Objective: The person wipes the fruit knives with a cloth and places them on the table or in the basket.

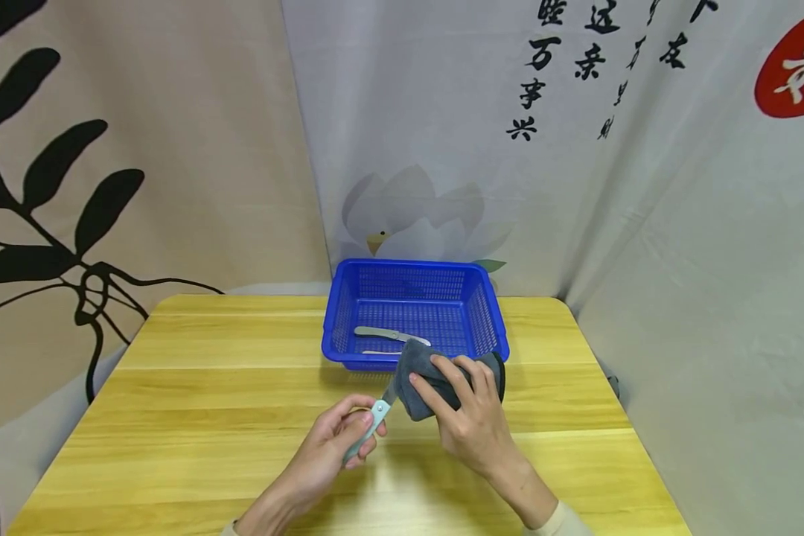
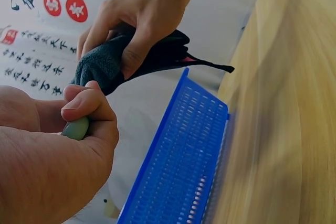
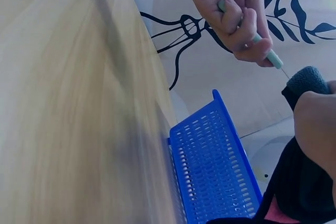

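Observation:
In the head view my left hand (image 1: 331, 439) grips the pale green handle of a knife (image 1: 368, 428), its blade pointing up and to the right. Most of that blade is hidden under a folded dark grey cloth (image 1: 417, 380). My right hand (image 1: 472, 420) holds the cloth around the blade, thumb on one side and fingers spread over the top. The right wrist view shows the green handle (image 3: 274, 59) across my left fingers, with a thin bit of blade entering the cloth (image 3: 307, 81). Both hands are above the table, in front of the basket.
A blue perforated plastic basket (image 1: 331, 327) stands at the table's back edge. Inside lies a knife with a pale handle (image 1: 375, 333), and a second thin pale item (image 1: 382, 352) is partly hidden by the basket's front rim. The wooden table (image 1: 208, 402) meets a printed curtain (image 1: 241, 149) behind.

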Available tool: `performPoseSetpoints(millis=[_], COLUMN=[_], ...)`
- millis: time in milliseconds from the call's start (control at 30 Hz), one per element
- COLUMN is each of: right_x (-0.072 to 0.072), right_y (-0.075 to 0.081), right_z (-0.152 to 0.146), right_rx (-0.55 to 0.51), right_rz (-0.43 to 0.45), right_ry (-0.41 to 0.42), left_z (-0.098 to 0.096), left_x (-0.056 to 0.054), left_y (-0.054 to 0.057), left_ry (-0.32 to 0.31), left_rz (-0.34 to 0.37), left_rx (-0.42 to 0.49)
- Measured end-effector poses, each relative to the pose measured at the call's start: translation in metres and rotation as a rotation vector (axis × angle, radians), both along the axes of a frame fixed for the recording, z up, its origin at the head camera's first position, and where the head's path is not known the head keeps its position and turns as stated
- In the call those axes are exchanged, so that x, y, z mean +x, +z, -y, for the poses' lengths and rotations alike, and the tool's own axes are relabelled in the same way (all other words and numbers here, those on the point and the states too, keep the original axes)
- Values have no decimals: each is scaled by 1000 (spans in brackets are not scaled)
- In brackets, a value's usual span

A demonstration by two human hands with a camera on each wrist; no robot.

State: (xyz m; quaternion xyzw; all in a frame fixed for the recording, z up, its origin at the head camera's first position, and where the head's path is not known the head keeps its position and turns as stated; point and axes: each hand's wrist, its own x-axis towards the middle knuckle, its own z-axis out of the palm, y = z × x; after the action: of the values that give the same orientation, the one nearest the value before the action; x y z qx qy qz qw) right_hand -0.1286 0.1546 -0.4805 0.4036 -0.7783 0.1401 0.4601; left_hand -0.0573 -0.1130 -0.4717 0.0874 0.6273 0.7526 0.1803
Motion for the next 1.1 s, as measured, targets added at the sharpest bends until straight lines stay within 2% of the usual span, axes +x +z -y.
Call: performPoseSetpoints(millis=[333,600,833,1100], right_x=[-7,-9,0,8], right_y=[5,9,8,0], right_z=[-8,-10,0,12], right_rx=[-36,-71,-71,73], right_rz=[4,15,-26,-19], right_ry=[-52,-93,-5,124], left_z=[1,0,1,2], left_x=[1,1,0,0], left_y=[-3,-3,-2,-2], left_ry=[-42,-25,50,55], left_rz=[-26,-17,29,35], left_rx=[0,-4,14,20])
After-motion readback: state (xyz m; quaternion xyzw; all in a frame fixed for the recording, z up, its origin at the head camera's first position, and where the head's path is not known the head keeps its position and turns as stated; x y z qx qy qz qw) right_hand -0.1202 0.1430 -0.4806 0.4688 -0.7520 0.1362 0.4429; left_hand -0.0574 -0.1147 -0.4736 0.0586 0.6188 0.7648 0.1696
